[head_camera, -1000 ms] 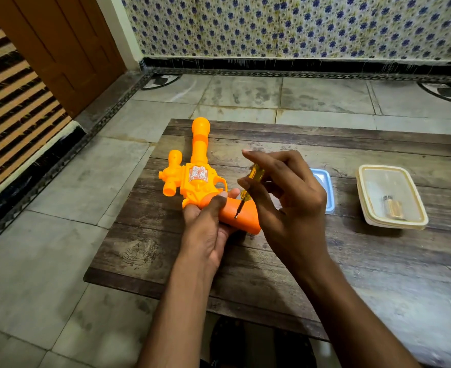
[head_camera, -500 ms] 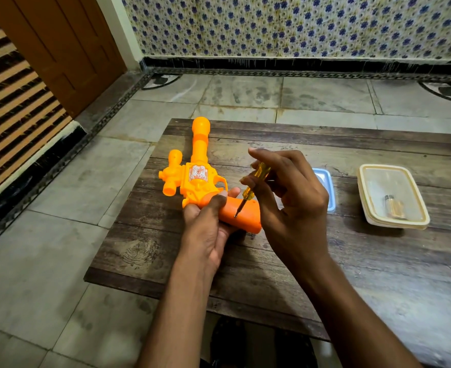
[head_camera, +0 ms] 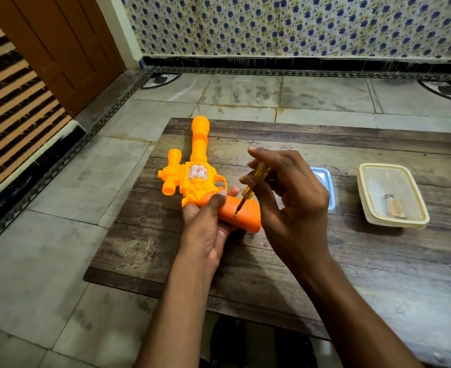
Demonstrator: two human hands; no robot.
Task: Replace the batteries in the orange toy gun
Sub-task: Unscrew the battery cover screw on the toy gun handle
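On the table (head_camera: 378, 261), both hands still clamped: left (head_camera: 205, 229) on gun (head_camera: 192, 179), right (head_camera: 296, 205) on screwdriver (head_camera: 253, 181) (handle slightly turned).

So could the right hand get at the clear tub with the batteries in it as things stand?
Probably yes. The clear tub sits open-topped on the table to the right hand's right, with nothing between them. But that hand grips the screwdriver, so it would need to set it down first.
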